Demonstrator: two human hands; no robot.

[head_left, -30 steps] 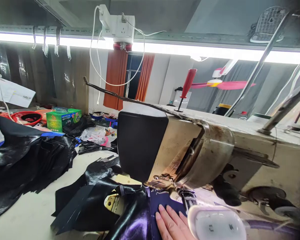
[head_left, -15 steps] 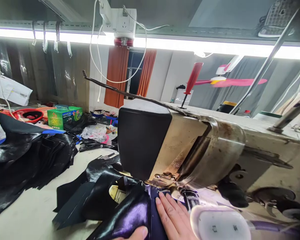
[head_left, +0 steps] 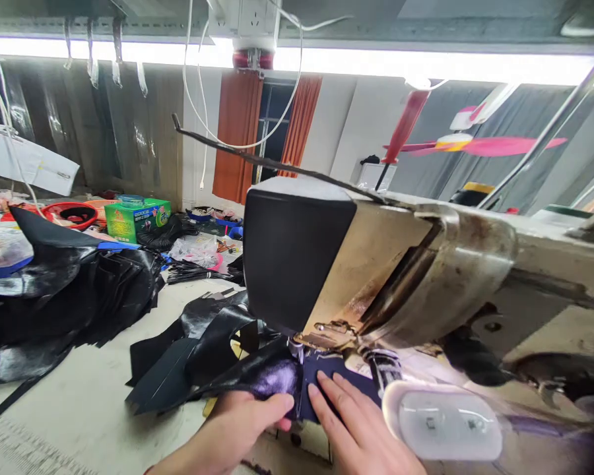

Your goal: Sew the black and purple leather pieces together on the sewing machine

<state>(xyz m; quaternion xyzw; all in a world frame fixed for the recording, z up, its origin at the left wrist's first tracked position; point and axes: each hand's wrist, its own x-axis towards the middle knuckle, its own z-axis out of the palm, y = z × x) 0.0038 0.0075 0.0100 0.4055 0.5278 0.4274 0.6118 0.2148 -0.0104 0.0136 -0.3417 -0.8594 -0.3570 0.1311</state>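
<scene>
On the left, a stack of glossy black sheets (head_left: 79,297) lies on the pale table (head_left: 99,402), with a green box (head_left: 137,220) on the far side. To its right, a black piece (head_left: 202,359) spreads in folds up to the needle area of the sewing machine (head_left: 327,264). The left hand (head_left: 242,422) pinches its near edge, thumb on top. Just right, apart from the left, the right hand (head_left: 356,422) lies flat, fingers extended, on a dark panel (head_left: 327,364); whether panel and piece are joined I cannot tell. Farther right, near, sits a lit lamp (head_left: 450,422).
</scene>
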